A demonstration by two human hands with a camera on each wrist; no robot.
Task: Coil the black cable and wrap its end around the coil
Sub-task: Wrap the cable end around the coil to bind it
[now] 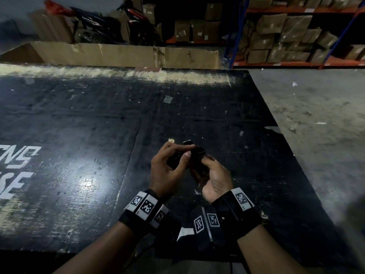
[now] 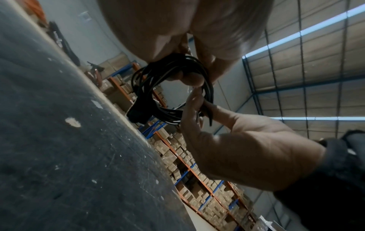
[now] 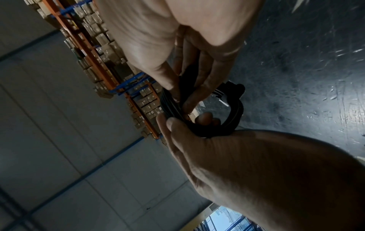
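The cable [image 2: 173,87] was already a small, tight ring of several thin glossy black loops, with a chunky black plug [image 2: 136,114] sticking out on one side. It was held up in the air just above the dark scuffed tabletop [image 1: 79,175], between both hands. The left hand [image 1: 167,169] had its fingers [image 1: 187,154] curled round one side of the ring, thumb on top. The right hand [image 1: 216,178] was pinching the other side, fingers narrow.
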